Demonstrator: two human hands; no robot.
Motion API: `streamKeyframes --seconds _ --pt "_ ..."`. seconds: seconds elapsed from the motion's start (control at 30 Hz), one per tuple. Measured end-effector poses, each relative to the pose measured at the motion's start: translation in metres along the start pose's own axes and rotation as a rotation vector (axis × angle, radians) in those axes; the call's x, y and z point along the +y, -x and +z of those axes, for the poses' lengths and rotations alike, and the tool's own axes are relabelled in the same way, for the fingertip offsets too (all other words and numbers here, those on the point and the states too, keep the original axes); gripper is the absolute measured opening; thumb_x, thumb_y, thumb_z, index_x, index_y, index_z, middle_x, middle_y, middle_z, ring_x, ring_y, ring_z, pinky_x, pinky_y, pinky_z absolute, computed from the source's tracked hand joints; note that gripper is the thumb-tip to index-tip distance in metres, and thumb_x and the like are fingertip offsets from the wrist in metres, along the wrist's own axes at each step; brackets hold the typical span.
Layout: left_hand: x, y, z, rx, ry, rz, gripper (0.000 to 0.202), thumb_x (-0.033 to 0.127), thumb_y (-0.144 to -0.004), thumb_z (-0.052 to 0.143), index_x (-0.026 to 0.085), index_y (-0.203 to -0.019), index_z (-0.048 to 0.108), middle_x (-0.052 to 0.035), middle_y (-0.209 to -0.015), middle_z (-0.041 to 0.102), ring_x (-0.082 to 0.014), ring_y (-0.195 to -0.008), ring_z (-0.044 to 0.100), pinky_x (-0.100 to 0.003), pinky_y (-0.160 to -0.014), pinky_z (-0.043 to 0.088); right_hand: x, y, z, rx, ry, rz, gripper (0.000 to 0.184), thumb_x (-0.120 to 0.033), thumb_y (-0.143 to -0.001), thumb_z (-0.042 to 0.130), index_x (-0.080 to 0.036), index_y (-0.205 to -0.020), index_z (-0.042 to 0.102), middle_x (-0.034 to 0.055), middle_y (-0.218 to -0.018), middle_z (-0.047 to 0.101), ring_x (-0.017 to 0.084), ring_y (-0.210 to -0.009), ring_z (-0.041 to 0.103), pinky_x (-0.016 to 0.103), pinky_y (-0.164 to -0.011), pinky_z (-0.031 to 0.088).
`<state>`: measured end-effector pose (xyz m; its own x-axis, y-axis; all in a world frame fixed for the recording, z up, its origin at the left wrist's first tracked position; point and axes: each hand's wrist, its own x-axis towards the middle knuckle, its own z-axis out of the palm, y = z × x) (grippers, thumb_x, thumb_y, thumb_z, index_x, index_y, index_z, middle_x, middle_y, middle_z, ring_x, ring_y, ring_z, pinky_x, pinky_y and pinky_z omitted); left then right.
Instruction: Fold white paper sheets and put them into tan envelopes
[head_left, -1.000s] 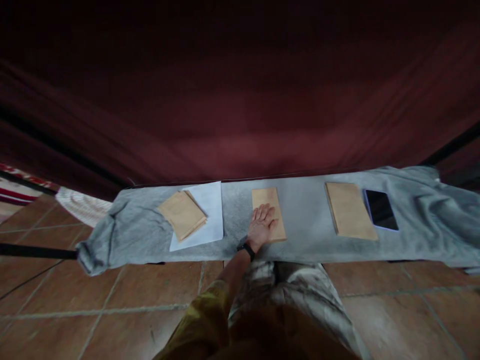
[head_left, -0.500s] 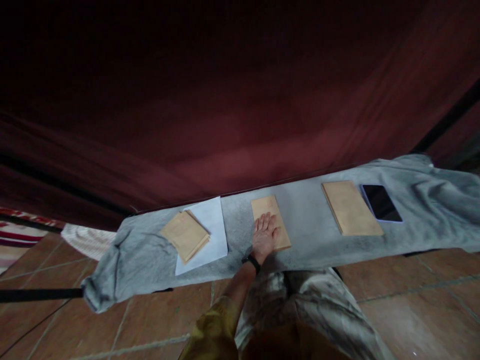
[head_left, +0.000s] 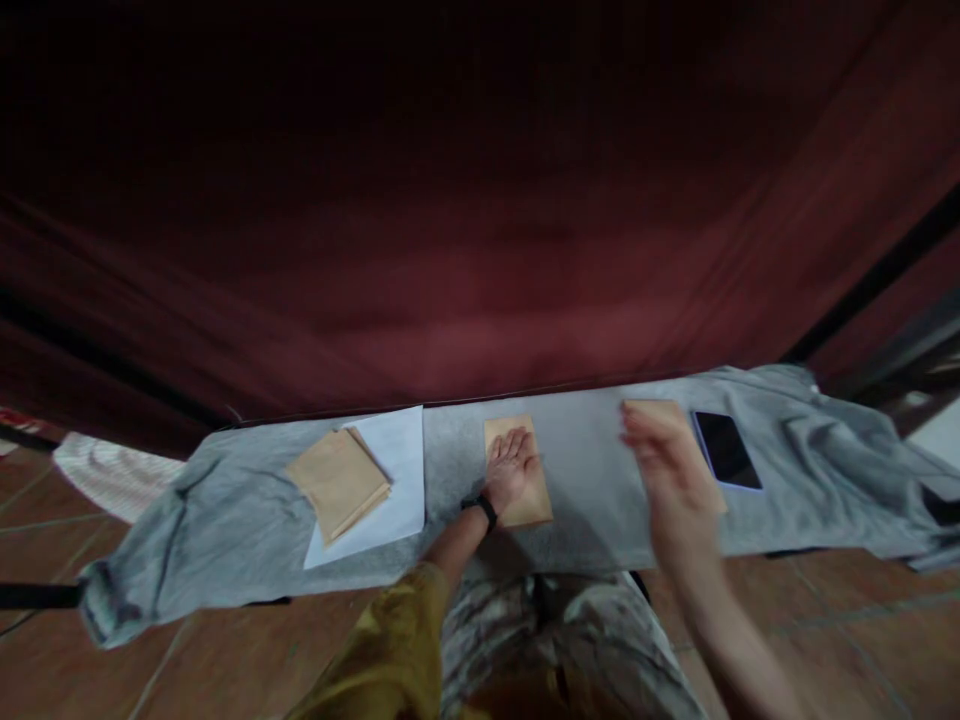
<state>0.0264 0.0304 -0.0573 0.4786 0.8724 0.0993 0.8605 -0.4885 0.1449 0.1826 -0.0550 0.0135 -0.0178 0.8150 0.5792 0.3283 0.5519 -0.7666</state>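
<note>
My left hand [head_left: 511, 468] lies flat with spread fingers on a brown paper envelope [head_left: 534, 495] in the middle of the grey cloth. A black band circles that wrist. My right hand [head_left: 671, 470], smeared by motion, hovers in front of a brown stack [head_left: 701, 470] that looks like more envelopes and hides much of it. Whether its fingers hold anything I cannot make out. On the left, a loose pile of brown envelopes [head_left: 341, 480] rests partly on a white sheet of paper [head_left: 405, 480].
A phone [head_left: 726, 450] with a purple edge lies beside the right-hand stack. Grey cloth [head_left: 585, 450] covers the long narrow surface, bunched at both ends. Behind it hangs a dark red fabric wall [head_left: 480, 300]. Tiled floor [head_left: 825, 620] shows below.
My right hand has come into view from the lower right, over the right-hand stack. My left hand stays flat on the middle envelope. The whole view has shifted slightly.
</note>
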Motion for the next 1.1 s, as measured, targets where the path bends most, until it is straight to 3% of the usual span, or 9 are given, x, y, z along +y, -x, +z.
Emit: streamKeyframes --seconds 0.03,0.1,0.23,0.3,0.4,0.63,0.93,1.1 --pt "-0.002 -0.003 0.000 -0.009 0.000 0.005 0.056 0.041 -0.106 0.025 0.020 -0.157 0.034 -0.0086 -0.164 0.035 -0.0240 -0.154 0.027 -0.051 -0.126 0.020 0.000 0.009 -0.010 -0.002 0.099 0.025 0.051 -0.046 -0.105 0.040 -0.011 -0.134 0.061 0.0109 -0.136 0.065 0.021 -0.121 0.063 0.037 -0.104 0.055" --pt "-0.007 -0.008 0.000 -0.023 -0.002 0.010 0.056 0.040 -0.106 0.024 0.021 -0.158 0.033 -0.0071 -0.165 0.034 -0.0232 -0.154 0.026 -0.050 -0.126 0.020 0.004 0.029 -0.011 -0.064 0.248 0.082 0.045 -0.035 -0.105 0.037 -0.012 -0.134 0.064 0.0132 -0.135 0.067 0.022 -0.127 0.062 0.041 -0.107 0.053" --pt "-0.011 -0.015 -0.001 -0.014 0.003 0.001 0.055 0.039 -0.106 0.024 0.022 -0.158 0.034 -0.0053 -0.165 0.035 -0.0225 -0.155 0.025 -0.048 -0.127 0.018 0.023 0.064 0.029 -0.293 0.567 0.088 0.039 -0.026 -0.104 0.042 -0.016 -0.136 0.063 0.0146 -0.140 0.063 0.025 -0.135 0.055 0.050 -0.116 0.043" --pt "-0.011 -0.016 0.000 -0.007 0.008 -0.001 0.055 0.040 -0.106 0.025 0.022 -0.158 0.035 -0.0048 -0.165 0.036 -0.0223 -0.155 0.024 -0.048 -0.127 0.017 0.029 0.074 0.041 -0.323 0.661 0.064 0.042 -0.032 -0.104 0.046 -0.018 -0.142 0.057 0.0131 -0.144 0.061 0.025 -0.140 0.051 0.049 -0.119 0.038" --pt "-0.011 -0.011 0.001 0.008 -0.008 0.033 0.055 0.041 -0.106 0.028 0.023 -0.158 0.035 -0.0052 -0.164 0.036 -0.0224 -0.155 0.024 -0.049 -0.127 0.017 0.030 0.080 0.043 -0.303 0.727 0.051 0.043 -0.031 -0.104 0.045 -0.018 -0.143 0.055 0.0117 -0.144 0.061 0.024 -0.139 0.051 0.047 -0.120 0.036" --pt "-0.012 0.033 -0.003 0.036 0.006 0.213 0.053 0.042 -0.107 0.032 0.021 -0.155 0.037 -0.0076 -0.163 0.038 -0.0187 -0.154 0.027 -0.045 -0.126 0.021 0.041 0.087 0.033 -0.242 0.688 0.027 0.051 -0.010 -0.095 0.038 -0.017 -0.143 0.055 0.0123 -0.143 0.061 0.025 -0.136 0.054 0.051 -0.118 0.038" --pt "0.002 0.103 -0.023 -0.024 0.093 0.295 0.063 0.050 -0.104 0.040 0.018 -0.158 0.030 -0.0089 -0.164 0.035 -0.0194 -0.155 0.023 -0.041 -0.127 0.019 0.055 0.093 0.028 -0.247 0.625 0.042 0.045 -0.016 -0.098 0.037 -0.019 -0.140 0.054 0.0115 -0.141 0.062 0.025 -0.135 0.053 0.051 -0.116 0.038" --pt "0.013 0.125 -0.023 0.031 0.092 0.236 0.048 0.039 -0.105 0.042 0.019 -0.149 0.045 -0.0086 -0.159 0.046 -0.0191 -0.150 0.036 -0.039 -0.125 0.026 0.062 0.092 0.022 -0.245 0.563 0.029 0.043 -0.020 -0.100 0.035 -0.019 -0.138 0.055 0.0129 -0.138 0.063 0.025 -0.132 0.054 0.053 -0.113 0.042"
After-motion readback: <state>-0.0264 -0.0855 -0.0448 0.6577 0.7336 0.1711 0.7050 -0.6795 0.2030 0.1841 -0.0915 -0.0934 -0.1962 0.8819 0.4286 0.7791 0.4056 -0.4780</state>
